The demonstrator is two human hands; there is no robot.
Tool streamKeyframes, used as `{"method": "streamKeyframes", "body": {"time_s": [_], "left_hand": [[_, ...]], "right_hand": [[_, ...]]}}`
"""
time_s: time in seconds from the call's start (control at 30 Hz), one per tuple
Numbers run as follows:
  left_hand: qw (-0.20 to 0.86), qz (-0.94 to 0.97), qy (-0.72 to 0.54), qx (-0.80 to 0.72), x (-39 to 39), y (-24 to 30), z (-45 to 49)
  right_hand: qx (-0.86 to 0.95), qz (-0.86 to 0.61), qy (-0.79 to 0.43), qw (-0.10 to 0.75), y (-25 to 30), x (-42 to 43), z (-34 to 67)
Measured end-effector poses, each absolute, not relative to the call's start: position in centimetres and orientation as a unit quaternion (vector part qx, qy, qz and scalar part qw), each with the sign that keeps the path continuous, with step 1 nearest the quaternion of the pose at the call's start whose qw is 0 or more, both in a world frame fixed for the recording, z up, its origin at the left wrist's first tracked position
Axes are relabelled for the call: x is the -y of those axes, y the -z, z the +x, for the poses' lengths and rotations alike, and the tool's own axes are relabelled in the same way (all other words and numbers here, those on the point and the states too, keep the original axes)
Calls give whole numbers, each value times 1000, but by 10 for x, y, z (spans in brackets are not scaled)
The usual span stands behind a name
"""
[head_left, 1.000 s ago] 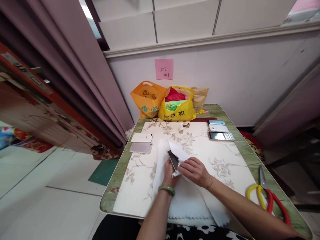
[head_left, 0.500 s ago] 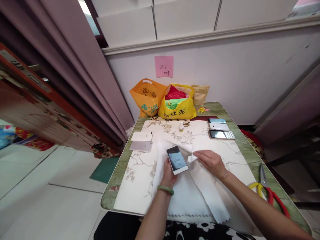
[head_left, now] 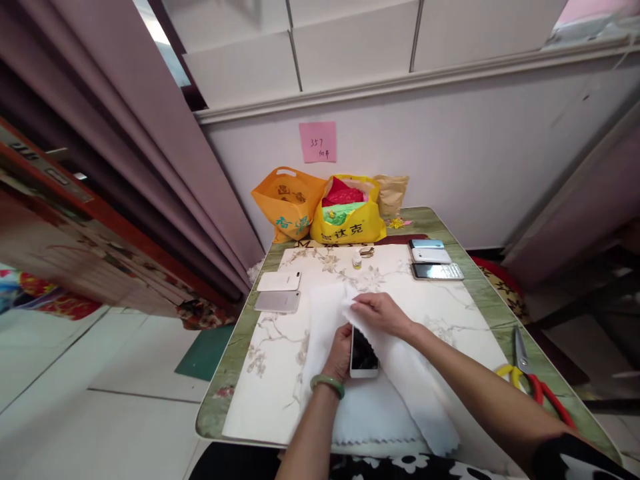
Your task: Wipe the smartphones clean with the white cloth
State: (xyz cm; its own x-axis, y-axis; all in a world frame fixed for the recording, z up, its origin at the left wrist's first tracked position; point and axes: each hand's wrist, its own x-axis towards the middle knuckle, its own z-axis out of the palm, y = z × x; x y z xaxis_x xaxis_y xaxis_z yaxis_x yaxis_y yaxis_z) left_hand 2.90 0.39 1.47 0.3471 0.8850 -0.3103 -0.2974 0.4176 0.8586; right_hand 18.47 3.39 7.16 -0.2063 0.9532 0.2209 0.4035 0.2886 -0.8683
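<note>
My left hand (head_left: 341, 350), with a green bangle at the wrist, grips the left edge of a white smartphone (head_left: 364, 355) with a dark screen. My right hand (head_left: 383, 313) pinches a corner of a white cloth (head_left: 405, 380) above the phone. The raised part of the cloth covers the phone's upper right side. More of the same cloth lies spread under both hands, its zigzag edge towards me.
Two phones lie at left (head_left: 278, 291), several at right (head_left: 433, 257). A small bottle (head_left: 357, 261) stands mid-table. An orange bag (head_left: 290, 203), a yellow bag (head_left: 347, 223) and a brown pouch (head_left: 391, 195) stand behind. Scissors (head_left: 523, 360) lie at right.
My right hand has moved left with the cloth corner, over the phone. The phone is lower and more upright in view, now partly covered; its screen looks darker.
</note>
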Motion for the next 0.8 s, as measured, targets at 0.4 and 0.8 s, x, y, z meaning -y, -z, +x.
{"method": "streamKeyframes", "body": {"time_s": [0.4,0.8], "left_hand": [[740,297,-441,-412,-7,-15,35],[750,165,-495,-406,-13,-7,27]], "right_hand": [[588,-507,-504,378,-48,-34,200],[342,-572,-485,566,-28,-19,212]]}}
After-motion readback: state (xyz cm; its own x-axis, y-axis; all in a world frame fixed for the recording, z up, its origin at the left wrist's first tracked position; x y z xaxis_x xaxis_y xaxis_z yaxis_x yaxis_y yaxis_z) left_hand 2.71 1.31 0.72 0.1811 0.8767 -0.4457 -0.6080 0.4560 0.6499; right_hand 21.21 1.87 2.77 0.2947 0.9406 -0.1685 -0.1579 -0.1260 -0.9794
